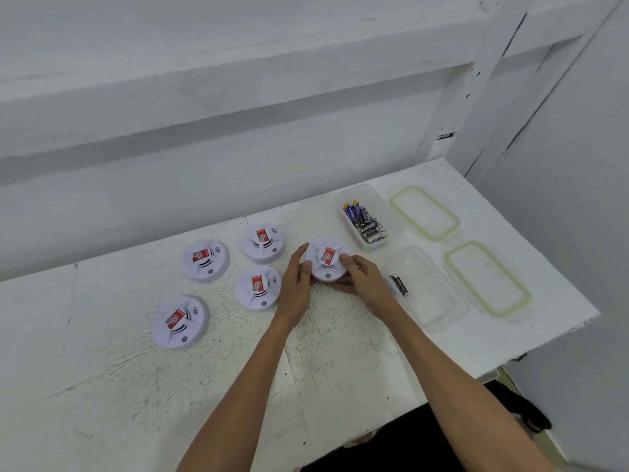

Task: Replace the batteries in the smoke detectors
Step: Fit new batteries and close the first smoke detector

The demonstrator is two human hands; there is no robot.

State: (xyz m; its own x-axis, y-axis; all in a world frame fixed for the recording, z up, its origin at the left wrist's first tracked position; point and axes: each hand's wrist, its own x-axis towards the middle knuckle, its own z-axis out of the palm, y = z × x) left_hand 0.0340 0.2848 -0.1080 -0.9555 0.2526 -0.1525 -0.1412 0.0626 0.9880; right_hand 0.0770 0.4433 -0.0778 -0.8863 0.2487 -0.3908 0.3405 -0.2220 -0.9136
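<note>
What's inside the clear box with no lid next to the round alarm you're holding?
The far clear box holds a heap of batteries, black ones and a couple of blue ones. Those underneath are covered by the top ones, so I can't count them all.

A white-painted table (102, 386) fills the lower part of the view, its top worn and scuffed, flecked with small dark speckles and faint scratches. Behind it runs a white wall (204, 97) with stepped horizontal ledges that cast soft grey bands of shadow. At the right a white post (476, 97) rises from the table's far corner, its paint chipped in spots, beside a plain white panel (578, 199). The light is even and cool — no hard shadows. Below the table's near right edge the space is dark.
</note>
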